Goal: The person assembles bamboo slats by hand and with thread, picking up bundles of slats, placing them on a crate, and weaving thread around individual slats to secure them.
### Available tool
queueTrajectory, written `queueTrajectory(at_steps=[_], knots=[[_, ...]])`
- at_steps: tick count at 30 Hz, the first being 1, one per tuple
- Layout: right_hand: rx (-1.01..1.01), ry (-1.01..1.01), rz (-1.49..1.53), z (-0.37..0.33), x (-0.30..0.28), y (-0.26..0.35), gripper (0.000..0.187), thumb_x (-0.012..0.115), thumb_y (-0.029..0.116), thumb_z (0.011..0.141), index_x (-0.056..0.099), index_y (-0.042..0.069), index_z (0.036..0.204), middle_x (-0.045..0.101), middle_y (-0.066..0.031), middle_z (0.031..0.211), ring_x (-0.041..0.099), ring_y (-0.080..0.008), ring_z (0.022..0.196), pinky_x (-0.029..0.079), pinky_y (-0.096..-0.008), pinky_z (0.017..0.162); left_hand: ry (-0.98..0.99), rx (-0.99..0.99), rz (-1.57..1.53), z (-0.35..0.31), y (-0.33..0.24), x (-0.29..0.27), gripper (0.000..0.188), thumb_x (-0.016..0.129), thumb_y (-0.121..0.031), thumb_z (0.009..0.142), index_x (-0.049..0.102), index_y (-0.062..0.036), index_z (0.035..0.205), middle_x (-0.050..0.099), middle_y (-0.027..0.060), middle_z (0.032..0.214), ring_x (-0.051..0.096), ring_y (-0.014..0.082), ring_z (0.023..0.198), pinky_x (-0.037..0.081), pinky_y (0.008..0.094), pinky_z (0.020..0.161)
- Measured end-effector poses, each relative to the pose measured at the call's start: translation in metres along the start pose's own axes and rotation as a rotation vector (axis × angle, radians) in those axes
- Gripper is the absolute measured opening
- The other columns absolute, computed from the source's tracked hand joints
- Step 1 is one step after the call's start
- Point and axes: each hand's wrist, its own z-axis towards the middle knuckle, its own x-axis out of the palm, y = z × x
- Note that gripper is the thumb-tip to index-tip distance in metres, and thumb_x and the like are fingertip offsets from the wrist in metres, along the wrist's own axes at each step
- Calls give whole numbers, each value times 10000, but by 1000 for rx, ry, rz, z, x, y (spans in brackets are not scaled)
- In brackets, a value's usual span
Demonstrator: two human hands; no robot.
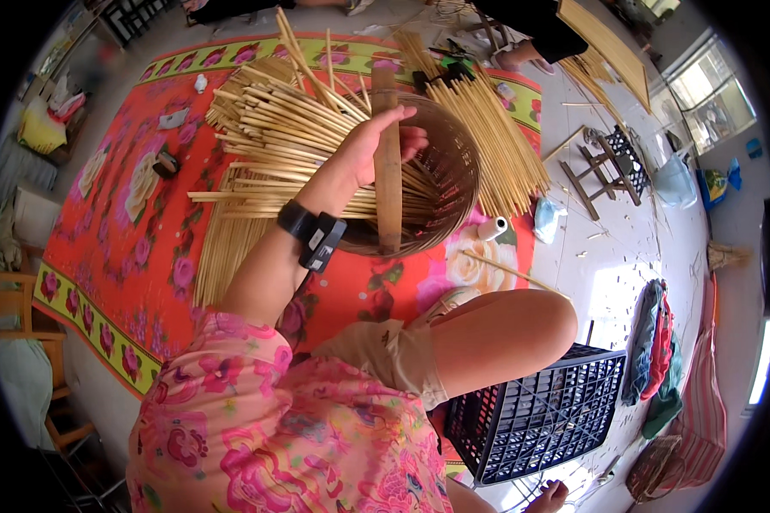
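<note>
A round woven basket (453, 162) sits in front of me with a flat, arched bamboo handle (387, 205). My left hand (368, 154), a black band on its wrist, reaches in from the left and is closed around the upper part of this handle. Its fingertips show on the right side of the strip. Many pale thin sticks (282, 128) lie in the basket and stick out over its left rim. Only the curled fingers of my right hand (549, 496) show at the lower edge, closed; what they hold is too small to make out.
A red floral mat (103, 231) lies under the basket. Further stick bundles (488, 137) lie to its right, with a white roll (492, 227) nearby. A black plastic crate (539, 410) stands by my bent knee, and a small folding stool (603, 171) stands farther right.
</note>
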Motion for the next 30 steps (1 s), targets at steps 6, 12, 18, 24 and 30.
queueTrajectory(at_steps=[6,12,18,24,30], knots=[[65,-22,-95,-34,-19,-12,188,520,221,883,560,38,902,564,-17,742,509,-106,612,415,-226,536,155,21,-76,32,-10,-3,160,576,-179,860,523,-45,928,388,-55,608,390,55,551,386,212,538],[85,-21,-198,-60,-31,-22,225,512,269,888,559,51,921,562,-15,756,518,-119,612,431,-235,537,169,-56,31,24,-29,-19,147,565,-176,863,536,-50,933,345,-85,571,357,35,502,359,190,524],[125,10,-33,-67,-32,-9,213,516,297,889,578,99,937,602,-16,820,574,-166,641,479,-257,568,54,24,182,22,-32,-16,135,569,-169,851,516,-44,857,415,-54,576,409,59,513,369,208,522],[221,-45,262,-48,-16,1,121,455,150,916,495,47,866,580,-38,691,523,-79,526,350,-180,427,24,271,-45,66,-35,-2,156,531,-125,849,440,-88,728,432,-23,601,426,91,540,379,237,554],[159,-32,185,-48,-16,24,124,456,111,910,507,17,848,561,-43,672,514,-86,531,388,-198,461,-274,518,-327,121,-15,24,178,483,-127,876,497,-22,733,503,45,641,465,133,527,424,289,519]])
